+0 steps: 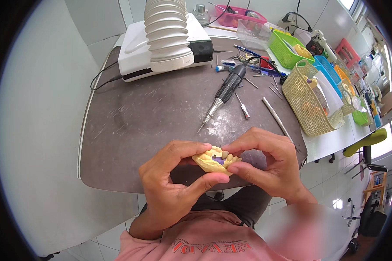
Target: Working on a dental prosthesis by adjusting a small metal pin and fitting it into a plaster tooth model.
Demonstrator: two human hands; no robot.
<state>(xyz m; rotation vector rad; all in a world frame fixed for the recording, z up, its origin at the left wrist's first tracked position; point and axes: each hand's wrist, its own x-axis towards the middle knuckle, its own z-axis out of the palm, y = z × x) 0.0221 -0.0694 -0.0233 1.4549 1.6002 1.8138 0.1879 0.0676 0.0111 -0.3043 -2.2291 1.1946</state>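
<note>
A yellow dental cast [210, 164] with a purple patch [219, 160] in its gum part is held up above the table's front edge. My left hand [172, 174] grips its left side, thumb underneath at the front and fingers along the back. My right hand [265, 163] is closed at its right side, with the thumb against the edge. The right index fingertip touches or nearly touches a greyish tooth-shaped crown [224, 154] on the row of teeth. Whether that crown is seated or pinched I cannot tell. Beyond the hands lies a black and silver dental handpiece [225, 92], its tip pointing toward me.
White powder [220, 125] is scattered by the handpiece tip. A small brush-like tool [245, 111] and a metal rod [275, 116] lie to the right. A white machine with a ribbed hose [167, 32] stands at the back left. Baskets [307, 100] line the right side.
</note>
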